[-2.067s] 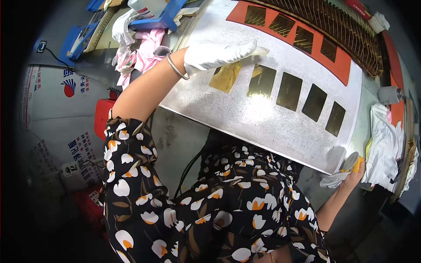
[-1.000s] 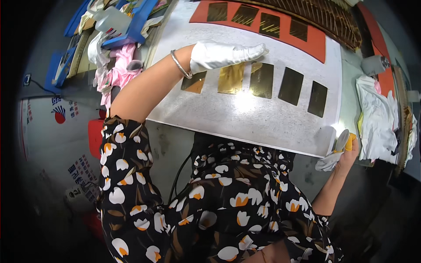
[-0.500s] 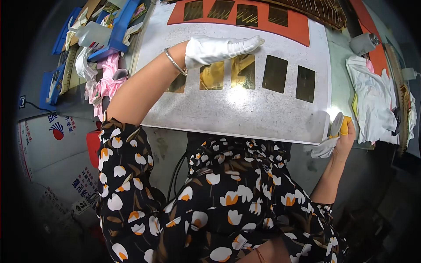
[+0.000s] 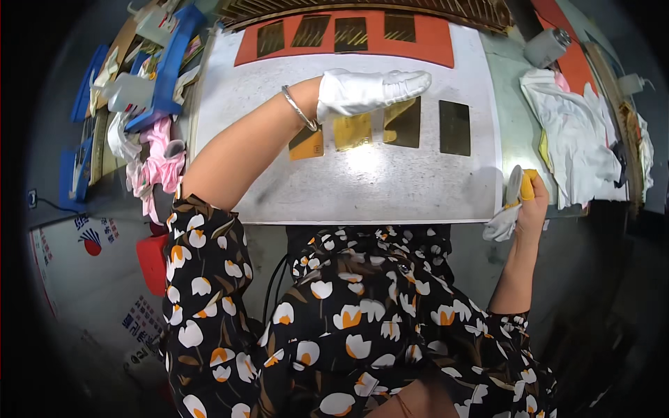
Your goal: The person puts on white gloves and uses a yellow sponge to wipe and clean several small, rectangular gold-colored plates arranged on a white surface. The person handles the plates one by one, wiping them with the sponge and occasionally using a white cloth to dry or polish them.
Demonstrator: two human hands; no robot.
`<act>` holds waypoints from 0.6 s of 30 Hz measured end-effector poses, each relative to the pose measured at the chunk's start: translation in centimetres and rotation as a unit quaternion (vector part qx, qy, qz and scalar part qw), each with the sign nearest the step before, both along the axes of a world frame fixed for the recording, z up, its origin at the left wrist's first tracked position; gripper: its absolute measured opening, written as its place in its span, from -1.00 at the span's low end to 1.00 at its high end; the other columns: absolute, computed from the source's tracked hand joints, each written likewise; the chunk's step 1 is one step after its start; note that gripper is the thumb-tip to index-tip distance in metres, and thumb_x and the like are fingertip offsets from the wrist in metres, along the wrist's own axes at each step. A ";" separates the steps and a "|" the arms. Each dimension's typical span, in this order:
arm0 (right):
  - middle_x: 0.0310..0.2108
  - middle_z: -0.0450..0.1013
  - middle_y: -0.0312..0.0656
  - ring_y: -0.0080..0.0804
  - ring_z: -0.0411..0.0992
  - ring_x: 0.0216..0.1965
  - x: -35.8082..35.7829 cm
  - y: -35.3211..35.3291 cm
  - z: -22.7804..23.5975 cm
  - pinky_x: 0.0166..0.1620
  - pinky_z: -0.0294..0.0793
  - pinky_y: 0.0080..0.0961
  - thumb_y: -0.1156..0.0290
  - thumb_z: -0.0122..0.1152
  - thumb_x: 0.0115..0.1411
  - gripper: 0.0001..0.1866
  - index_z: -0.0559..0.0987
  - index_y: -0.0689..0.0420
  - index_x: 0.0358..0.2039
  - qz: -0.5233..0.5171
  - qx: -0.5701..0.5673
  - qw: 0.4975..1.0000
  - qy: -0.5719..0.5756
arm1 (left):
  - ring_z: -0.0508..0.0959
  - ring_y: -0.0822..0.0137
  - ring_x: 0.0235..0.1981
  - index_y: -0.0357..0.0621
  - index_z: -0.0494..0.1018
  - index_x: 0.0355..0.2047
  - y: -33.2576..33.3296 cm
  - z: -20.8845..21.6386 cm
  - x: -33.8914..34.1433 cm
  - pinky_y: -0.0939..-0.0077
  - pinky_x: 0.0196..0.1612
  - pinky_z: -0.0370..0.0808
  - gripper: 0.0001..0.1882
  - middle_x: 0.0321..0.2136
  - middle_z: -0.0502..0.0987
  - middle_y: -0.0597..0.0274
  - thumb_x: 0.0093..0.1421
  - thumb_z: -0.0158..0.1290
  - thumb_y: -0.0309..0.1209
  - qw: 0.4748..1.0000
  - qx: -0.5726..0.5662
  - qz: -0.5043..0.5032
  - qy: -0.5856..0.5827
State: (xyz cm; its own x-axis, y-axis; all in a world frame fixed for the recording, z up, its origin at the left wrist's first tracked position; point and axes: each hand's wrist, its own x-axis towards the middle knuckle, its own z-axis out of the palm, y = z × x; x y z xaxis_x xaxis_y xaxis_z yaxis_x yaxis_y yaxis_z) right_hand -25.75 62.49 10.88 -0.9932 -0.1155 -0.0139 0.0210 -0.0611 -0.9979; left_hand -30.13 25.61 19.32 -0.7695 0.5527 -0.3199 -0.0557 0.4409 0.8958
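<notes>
My left hand [image 4: 376, 92], in a white glove, stretches flat with fingers together over a row of shiny dark-gold rectangular plates [image 4: 455, 128]. It covers the upper parts of some; whether it touches them I cannot tell. The plates lie on a white board [image 4: 279, 188]. My right hand [image 4: 531, 202], bare with yellow covers on its fingers, is closed on a bunched white cloth [image 4: 500, 224] at the board's near right corner. A greyish oval piece [image 4: 515, 184] stands up beside those fingers; its kind is unclear.
More plates [image 4: 350, 35] lie on a red mat [image 4: 432, 52] at the back, before a brown slatted rack [image 4: 376, 10]. White cloths [image 4: 571, 139] and a grey can [image 4: 547, 47] are at right. Blue trays [image 4: 166, 70], a white bottle [image 4: 129, 94] and pink cloth [image 4: 164, 160] sit at left.
My left hand has moved rightward along the row of plates. The whole view has shifted, so the board and mat appear further left. My right hand keeps its grip on the cloth.
</notes>
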 end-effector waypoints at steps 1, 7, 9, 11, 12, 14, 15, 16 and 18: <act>-0.43 0.35 -0.42 -0.75 0.23 -0.43 0.1 -0.3 0.0 -0.35 0.18 -0.79 0.46 0.04 0.21 -0.85 0.46 0.28 -0.27 0.005 -0.006 1.000 -0.010 | 0.01 0.28 0.28 -0.15 -0.02 0.24 0.3 -0.1 -0.1 0.46 0.28 -0.04 -0.24 0.25 0.03 0.12 0.24 -0.40 0.17 1.000 0.005 0.005 -0.007; -0.48 0.32 -0.47 -0.78 0.17 -0.49 0.4 -1.2 0.7 -0.42 0.13 -0.80 0.44 0.07 0.20 -0.87 0.48 0.25 -0.31 -0.020 0.026 0.999 0.017 | 0.01 0.26 0.28 -0.24 -0.06 0.24 0.4 -1.3 -1.1 0.44 0.28 -0.05 -0.14 0.23 0.05 0.07 0.19 -0.39 0.24 1.000 0.024 -0.012 -0.004; -0.49 0.31 -0.47 -0.78 0.16 -0.50 0.5 -1.1 0.6 -0.43 0.11 -0.80 0.45 0.07 0.20 -0.87 0.48 0.24 -0.31 -0.020 0.014 1.000 0.006 | 0.00 0.26 0.28 -0.24 -0.08 0.25 0.5 -1.2 -1.2 0.43 0.28 -0.06 -0.13 0.24 0.04 0.07 0.19 -0.39 0.24 0.998 0.049 -0.024 -0.003; -0.51 0.30 -0.48 -0.79 0.13 -0.52 0.4 -1.0 0.5 -0.45 0.08 -0.80 0.46 0.07 0.19 -0.88 0.48 0.24 -0.32 -0.017 0.006 1.000 0.006 | 0.00 0.27 0.29 -0.21 -0.10 0.25 1.4 -0.8 -1.1 0.43 0.29 -0.07 -0.14 0.25 0.03 0.09 0.19 -0.39 0.24 1.000 0.026 -0.004 -0.007; -0.51 0.29 -0.48 -0.79 0.13 -0.52 0.4 -1.0 0.4 -0.46 0.08 -0.80 0.46 0.07 0.19 -0.88 0.48 0.24 -0.32 -0.014 0.003 1.000 0.010 | 0.00 0.27 0.28 -0.20 -0.08 0.25 1.8 -0.6 -0.9 0.44 0.28 -0.06 -0.15 0.24 0.03 0.09 0.19 -0.38 0.23 1.000 0.022 0.006 -0.004; -0.52 0.27 -0.49 -0.79 0.10 -0.54 0.4 -0.9 0.3 -0.47 0.07 -0.79 0.47 0.07 0.19 -0.89 0.48 0.24 -0.33 -0.009 -0.002 1.000 0.012 | 0.08 0.27 0.26 -0.19 0.02 0.22 2.0 0.5 -0.8 0.47 0.26 0.00 -0.25 0.22 0.11 0.11 0.23 -0.28 0.13 0.999 0.032 0.003 0.009; -0.52 0.28 -0.49 -0.79 0.11 -0.53 0.4 -1.0 0.4 -0.47 0.07 -0.79 0.47 0.07 0.19 -0.90 0.48 0.24 -0.33 -0.011 0.002 1.000 0.011 | 0.11 0.28 0.24 -0.20 0.05 0.21 2.2 1.0 -0.8 0.48 0.26 0.02 -0.28 0.20 0.14 0.12 0.24 -0.25 0.09 0.999 0.033 0.011 0.008; -0.52 0.28 -0.49 -0.79 0.11 -0.53 0.4 -1.0 0.3 -0.47 0.07 -0.80 0.47 0.07 0.19 -0.90 0.48 0.24 -0.33 -0.014 0.006 1.000 0.010 | 0.13 0.30 0.23 -0.21 0.08 0.20 2.5 1.4 -0.8 0.49 0.25 0.04 -0.31 0.19 0.16 0.12 0.24 -0.22 0.05 0.999 0.034 0.017 0.007; -0.52 0.28 -0.48 -0.78 0.12 -0.53 0.5 -1.0 0.3 -0.46 0.08 -0.80 0.48 0.07 0.19 -0.90 0.48 0.24 -0.33 -0.013 -0.001 1.000 0.003 | 0.16 0.32 0.21 -0.21 0.12 0.18 3.0 1.5 -0.9 0.51 0.24 0.06 -0.35 0.17 0.20 0.14 0.25 -0.19 0.00 0.999 0.033 0.019 0.005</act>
State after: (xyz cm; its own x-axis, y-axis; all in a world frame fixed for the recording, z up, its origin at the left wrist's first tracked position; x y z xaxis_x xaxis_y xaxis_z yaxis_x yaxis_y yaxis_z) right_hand -25.25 61.51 11.21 -0.9959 -0.0901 -0.0082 0.0139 -0.0629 -0.9979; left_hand -31.02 28.57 20.78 -0.7932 0.5427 -0.2764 -0.0621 0.3794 0.9232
